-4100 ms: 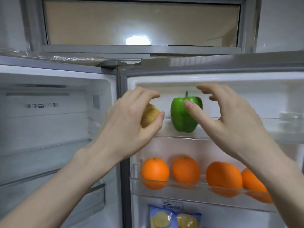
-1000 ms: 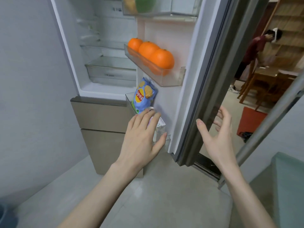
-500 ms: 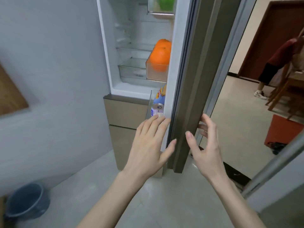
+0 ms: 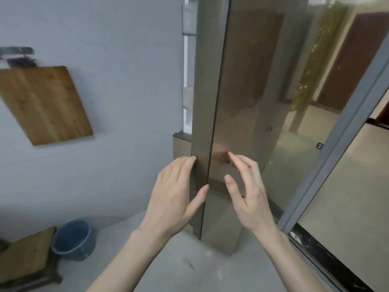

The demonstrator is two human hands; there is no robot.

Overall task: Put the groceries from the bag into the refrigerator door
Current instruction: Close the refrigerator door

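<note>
**Asker:** What are the 2 hands doing, and why there?

**Describer:** Both are raised at the refrigerator door [image 4: 248, 102], a tall grey-brown reflective panel. The left hand [image 4: 174, 197] lies flat with fingers straight and close together, fingertips touching the door's narrow side edge, thumb angled toward its front face. The right hand [image 4: 246, 194] is open, fingers loosely spread and slightly bent, just in front of the door's glossy face; I cannot tell whether it touches. Neither hand holds anything. I judge they are placed to push the door closed, which would suit a task nearly done.

**Asker:** Is the door closed?

**Describer:** Not quite. A thin bright strip of the fridge interior [image 4: 188, 81] shows just left of the door's edge.

**Asker:** Where are the groceries and the bag?

**Describer:** Neither is in view. Anything on the door's shelves is hidden behind the door. The strip shows only pale shelf edges, too narrow to make out any contents.

**Asker:** What else surrounds the door?

**Describer:** Well to the left of the door, a wooden cutting board [image 4: 44, 104] hangs on the grey wall. Below it, near the floor, stands a blue bucket [image 4: 73, 239] beside a low wooden stool [image 4: 25, 256], cut off by the frame. Right of the door runs a grey sliding-door frame [image 4: 336, 148]. The door's face carries blurred reflections of a room and of the right hand's fingers.
</note>
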